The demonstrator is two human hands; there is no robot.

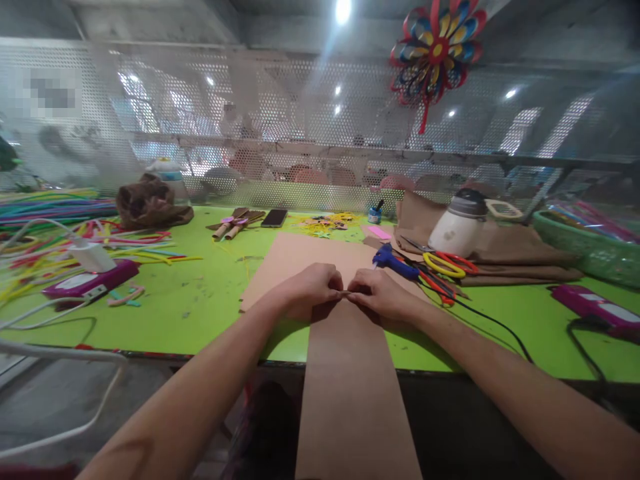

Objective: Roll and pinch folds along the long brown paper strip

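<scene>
My left hand (315,285) and my right hand (381,297) meet fingertip to fingertip over a long strip of brown cardboard (350,387) that runs from the green table (200,300) towards me and hangs over its front edge. Both hands are closed in a pinch on one small thin dark piece (346,293) held between them; I cannot make out what it is. A larger brown cardboard sheet (300,257) lies flat under and behind the hands.
A blue glue gun (393,259), yellow-and-red scissors (447,265) and a black cable lie right of my hands. Further right are a white jug (459,225), brown paper and a green basket (590,250). Coloured sticks (60,220), a purple device (90,280) and a phone (274,218) lie left and behind.
</scene>
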